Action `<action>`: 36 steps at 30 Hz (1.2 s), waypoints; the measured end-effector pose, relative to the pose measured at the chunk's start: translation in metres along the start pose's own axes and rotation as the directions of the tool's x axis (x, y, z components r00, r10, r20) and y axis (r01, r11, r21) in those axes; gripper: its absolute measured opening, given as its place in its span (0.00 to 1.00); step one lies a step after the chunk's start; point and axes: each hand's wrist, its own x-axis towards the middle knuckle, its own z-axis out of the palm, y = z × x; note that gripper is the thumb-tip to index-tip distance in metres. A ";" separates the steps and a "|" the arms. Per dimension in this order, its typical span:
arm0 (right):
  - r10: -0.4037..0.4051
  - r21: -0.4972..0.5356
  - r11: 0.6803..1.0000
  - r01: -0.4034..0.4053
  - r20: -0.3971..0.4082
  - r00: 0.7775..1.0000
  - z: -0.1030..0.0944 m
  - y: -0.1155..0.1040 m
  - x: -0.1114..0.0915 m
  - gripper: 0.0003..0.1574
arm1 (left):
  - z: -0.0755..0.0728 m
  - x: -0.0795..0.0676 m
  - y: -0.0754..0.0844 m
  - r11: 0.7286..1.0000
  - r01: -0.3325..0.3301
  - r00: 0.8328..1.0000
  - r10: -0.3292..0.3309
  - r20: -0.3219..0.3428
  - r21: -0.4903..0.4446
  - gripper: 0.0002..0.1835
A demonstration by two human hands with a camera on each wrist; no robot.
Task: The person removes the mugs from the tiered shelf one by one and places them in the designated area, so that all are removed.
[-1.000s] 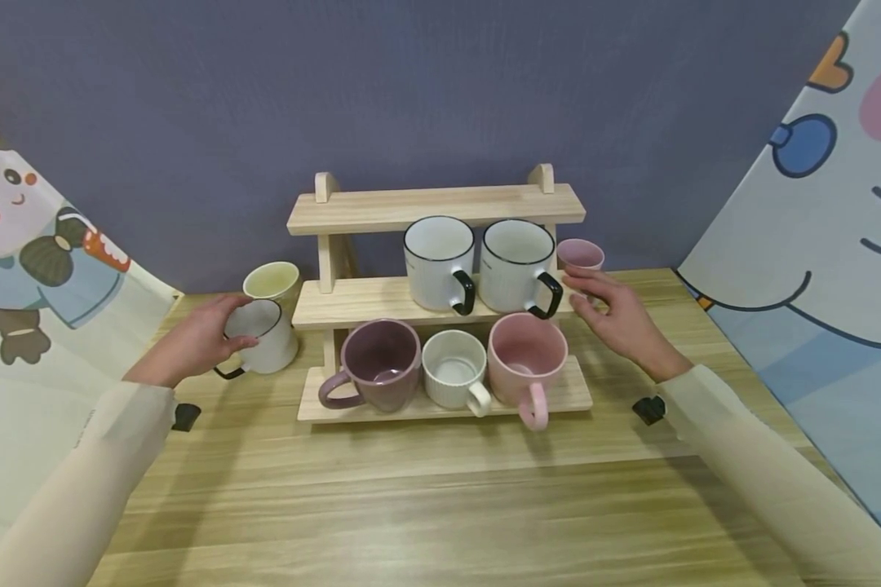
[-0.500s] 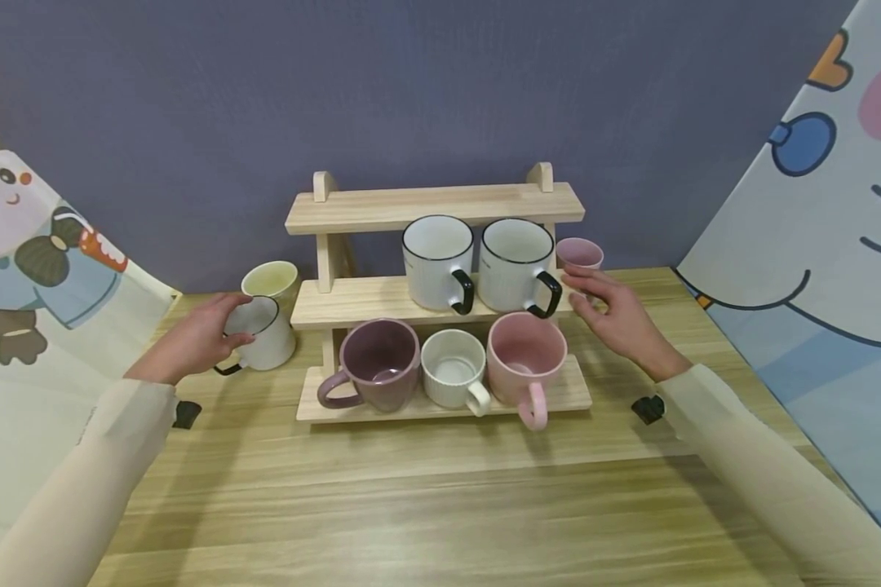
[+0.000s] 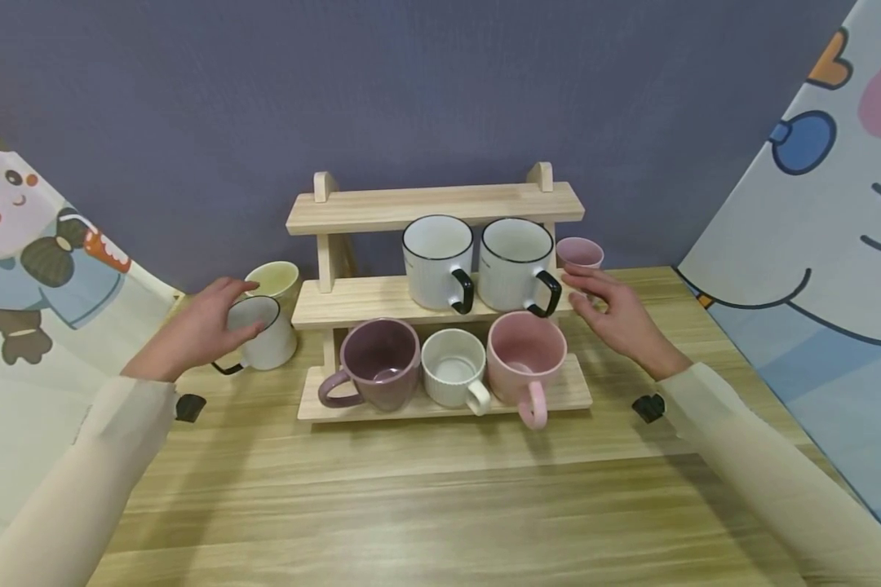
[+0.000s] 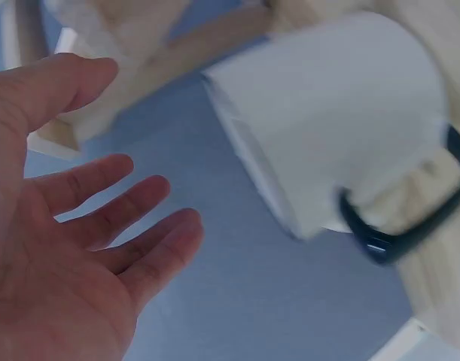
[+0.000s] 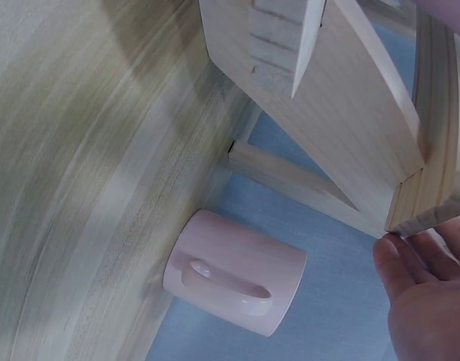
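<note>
Left hand (image 3: 201, 326) hovers, fingers apart, beside white mug (image 3: 272, 346); right hand (image 3: 620, 314) touches rack (image 3: 433, 208), pinch unclear; grained table (image 3: 411, 514) below, blue-grey backdrop (image 3: 440, 90) beyond.

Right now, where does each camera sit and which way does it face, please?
Head: worn on the head, facing forward and down at the shelf; left hand, right hand and sleeves show.
Left wrist: worn there, facing a white mug; left hand shows.
Right wrist: worn there, facing a pink mug; right hand shows.
Head and right wrist both show the shelf.
</note>
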 end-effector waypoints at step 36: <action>-0.016 0.004 1.000 0.016 -0.007 1.000 -0.001 -0.001 -0.001 0.21 | -0.044 0.100 0.180 0.996 -0.093 0.991 0.092 0.098 0.004 0.49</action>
